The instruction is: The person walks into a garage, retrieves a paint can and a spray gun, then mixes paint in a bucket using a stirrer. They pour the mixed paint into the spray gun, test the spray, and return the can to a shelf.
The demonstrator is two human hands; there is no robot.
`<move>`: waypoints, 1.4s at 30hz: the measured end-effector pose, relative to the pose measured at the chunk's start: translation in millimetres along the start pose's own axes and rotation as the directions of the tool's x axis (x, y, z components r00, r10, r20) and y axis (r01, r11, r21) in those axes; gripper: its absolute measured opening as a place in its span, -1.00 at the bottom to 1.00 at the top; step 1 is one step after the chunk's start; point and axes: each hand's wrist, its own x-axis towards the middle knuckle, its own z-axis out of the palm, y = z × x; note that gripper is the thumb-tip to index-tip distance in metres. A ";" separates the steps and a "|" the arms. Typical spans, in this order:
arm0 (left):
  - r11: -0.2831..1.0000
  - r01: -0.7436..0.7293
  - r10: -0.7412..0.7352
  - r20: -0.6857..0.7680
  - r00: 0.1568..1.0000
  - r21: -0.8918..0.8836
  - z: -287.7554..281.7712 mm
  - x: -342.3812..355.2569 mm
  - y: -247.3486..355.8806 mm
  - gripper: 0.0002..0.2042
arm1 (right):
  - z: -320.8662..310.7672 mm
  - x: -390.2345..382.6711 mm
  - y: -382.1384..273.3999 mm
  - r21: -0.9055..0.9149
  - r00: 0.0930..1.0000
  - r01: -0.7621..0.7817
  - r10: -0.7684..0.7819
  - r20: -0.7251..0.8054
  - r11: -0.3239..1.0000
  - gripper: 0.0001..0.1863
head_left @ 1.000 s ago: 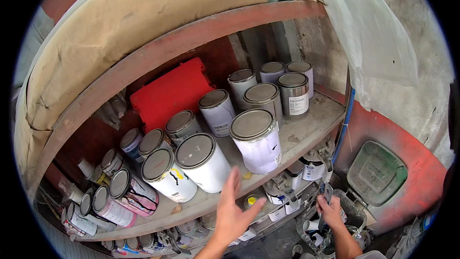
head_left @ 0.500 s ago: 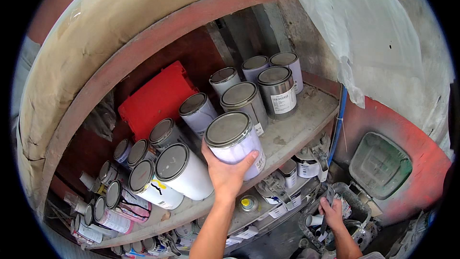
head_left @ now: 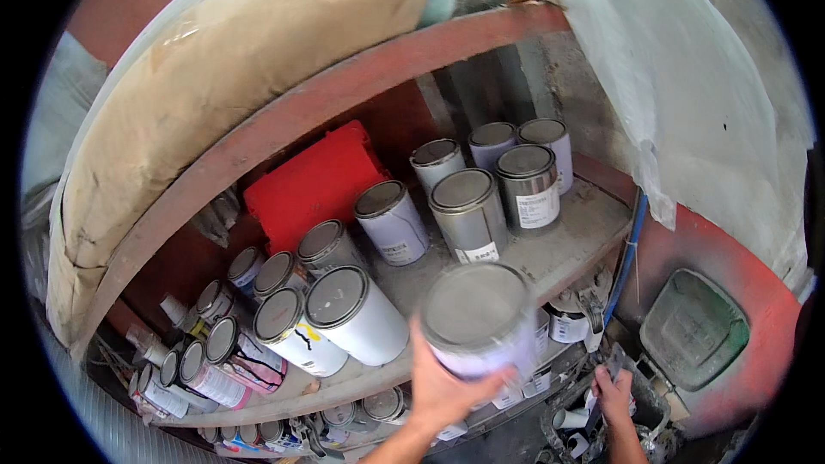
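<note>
My left hand [head_left: 445, 393] is wrapped round a lilac paint can [head_left: 478, 314] with a grey metal lid, slightly blurred by motion. The can is off the shelf, in front of its edge and tilted a little toward me. At the lower right my right hand [head_left: 612, 393] is closed round a flat grey metal tool [head_left: 616, 361], whose exact kind I cannot make out. A big white can [head_left: 365, 322] stands on the shelf left of my left hand. Behind the held can stands a grey can [head_left: 468, 215] with a white label.
Several more paint cans line the dusty wooden shelf [head_left: 576, 236], with a red plastic case [head_left: 314, 180] behind them. A lower shelf holds other cans [head_left: 387, 404]. At the right are a blue pole [head_left: 630, 249], hanging plastic sheeting [head_left: 687, 94] and a cluttered bin [head_left: 653, 404].
The lilac can has been lifted away from the shelf, toward me and to the right, in my left hand. The view has shifted, and my right hand still grips the tool.
</note>
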 end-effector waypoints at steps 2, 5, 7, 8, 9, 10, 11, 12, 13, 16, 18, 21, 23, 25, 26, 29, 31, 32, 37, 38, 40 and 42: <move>0.999 -0.041 0.039 0.096 0.995 0.013 12.7 -20.5 10.3 0.15 | -8.6 6.6 2.1 0.080 0.999 0.005 -0.002 -0.040 0.997 -0.72; 0.983 -0.161 0.157 0.058 0.986 0.087 31.8 -47.1 5.5 -0.01 | -13.1 8.8 -23.9 0.099 0.994 0.048 -0.038 -0.105 0.994 -0.79; 0.997 0.003 -0.021 0.236 0.971 0.075 43.4 -60.8 -24.0 0.23 | -19.4 8.0 -43.0 0.159 0.995 0.104 -0.104 -0.010 0.982 -0.74; 0.985 0.090 -0.130 0.280 0.951 0.149 48.1 -66.0 -20.8 0.20 | -26.5 8.3 -50.1 0.110 0.987 0.143 -0.149 0.053 0.984 -0.69; 0.953 0.176 -0.247 0.299 0.922 0.245 48.5 -74.7 -16.6 0.18 | -26.9 7.7 -57.0 0.082 0.973 0.175 -0.185 0.135 0.981 -0.62; 0.977 0.135 -0.178 0.284 0.942 0.163 53.6 -86.9 -39.9 0.15 | -24.3 5.8 -64.8 0.045 0.953 0.214 -0.219 0.207 0.976 -0.57; 0.970 0.119 -0.177 0.283 0.943 0.212 57.6 -90.2 -43.2 0.13 | -21.9 4.2 -74.4 0.000 0.930 0.259 -0.250 0.270 0.966 -0.51; 0.960 0.101 -0.176 0.282 0.943 0.261 60.2 -93.0 -46.2 0.12 | -19.3 2.0 -82.0 -0.040 0.901 0.306 -0.276 0.334 0.951 -0.44; 0.947 0.083 -0.175 0.280 0.944 0.311 61.2 -95.7 -48.9 0.10 | -17.6 -0.3 -86.7 -0.112 0.887 0.315 -0.250 0.388 0.943 -0.34; 0.950 0.038 -0.133 0.291 0.948 0.311 67.0 -97.5 -61.1 0.06 | -17.5 -3.7 -103.9 -0.368 0.837 0.375 -0.140 0.528 0.851 -0.02; 0.950 -0.068 -0.023 0.284 0.959 0.306 67.5 -98.9 -71.1 0.05 | -6.4 -5.2 -112.7 -0.403 0.799 0.436 -0.140 0.584 0.805 0.01; 0.933 -0.154 0.064 0.273 0.960 0.324 67.1 -103.1 -76.6 0.04 | -1.1 -5.2 -123.7 -0.448 0.726 0.520 -0.101 0.680 0.727 0.07; 0.925 -0.172 0.084 0.259 0.962 0.338 67.2 -104.8 -77.8 0.03 | 2.9 -6.7 -126.2 -0.434 0.655 0.641 -0.157 0.739 0.633 0.08; 0.922 -0.171 0.090 0.237 0.967 0.348 67.9 -106.7 -78.6 0.02 | 6.6 -7.2 -130.2 -0.481 0.659 0.629 -0.090 0.747 0.611 0.09; 0.919 -0.173 0.088 0.243 0.966 0.354 67.1 -108.0 -81.2 0.02 | 7.9 -7.2 -130.8 -0.484 0.656 0.632 -0.086 0.750 0.605 0.08; 0.919 -0.150 0.059 0.250 0.966 0.365 62.3 -112.5 -88.6 0.01 | 16.6 -8.9 -134.8 -0.489 0.680 0.619 -0.108 0.725 0.614 -0.12; 0.927 -0.099 0.009 0.241 0.970 0.362 59.0 -116.2 -89.5 0.00 | 21.3 -7.3 -132.2 -0.503 0.702 0.565 -0.060 0.710 0.654 -0.12; 0.930 -0.079 -0.006 0.232 0.973 0.358 58.3 -117.6 -87.8 0.00 | 20.3 -6.4 -129.6 -0.514 0.706 0.523 -0.008 0.708 0.680 -0.04; 0.949 0.010 -0.078 0.203 0.976 0.314 52.6 -120.0 -77.6 0.00 | 26.0 -5.8 -130.1 -0.490 0.681 0.513 0.013 0.732 0.705 -0.01; 0.937 -0.113 0.043 0.211 0.977 0.331 51.9 -118.5 -84.2 0.01 | 27.5 -6.5 -130.2 -0.501 0.683 0.511 0.024 0.730 0.698 0.00; 0.949 -0.063 -0.002 0.203 0.979 0.310 50.3 -123.4 -89.2 0.02 | 30.0 -7.3 -129.2 -0.515 0.687 0.509 0.035 0.726 0.690 0.01; 0.958 -0.032 -0.026 0.196 0.980 0.285 49.1 -121.8 -87.6 0.03 | 31.6 -5.9 -127.2 -0.521 0.695 0.509 0.030 0.718 0.685 0.02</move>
